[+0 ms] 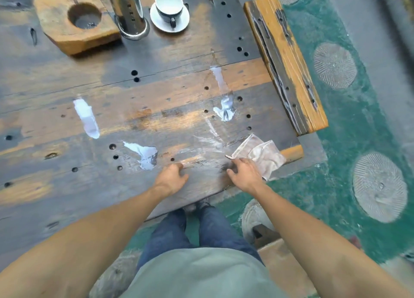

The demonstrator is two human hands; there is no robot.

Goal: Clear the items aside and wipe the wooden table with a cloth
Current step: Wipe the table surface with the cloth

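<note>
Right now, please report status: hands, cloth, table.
Left hand empty, resting on wooden table. Right hand touching cloth at near corner. Puddles unwiped; cup and saucer at far edge.

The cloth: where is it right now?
In the head view the cloth lies at the near right corner of the wooden table, partly over the edge, under the right hand fingertips; the left hand rests beside it.

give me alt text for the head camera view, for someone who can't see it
Seen from above, a person's right hand rests on a pale cloth at the near edge of a wet wooden table, the left hand flat beside it. Farther back stand a cup on a saucer, a metal cylinder and a wooden block.
</note>
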